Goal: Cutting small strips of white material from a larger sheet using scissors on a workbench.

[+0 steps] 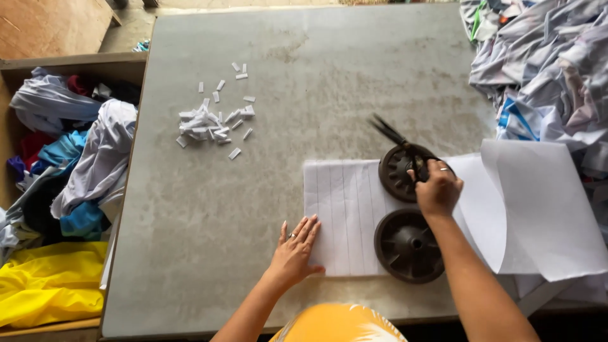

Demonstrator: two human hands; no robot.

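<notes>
My left hand (296,246) lies flat, fingers spread, on the near left corner of a white ruled sheet (345,209) on the grey table (253,190). My right hand (437,189) grips dark scissors (396,139) whose blades point away to the upper left, above the sheet's far edge. Two dark round wheel-like weights stand on the sheet: one (398,172) just under my right hand, the other (408,246) nearer me.
A heap of small white cut strips (212,120) lies at the table's far left. A large white sheet (538,209) curls up on the right. Piled cloth (551,63) fills the far right. A box of coloured clothes (63,183) stands left.
</notes>
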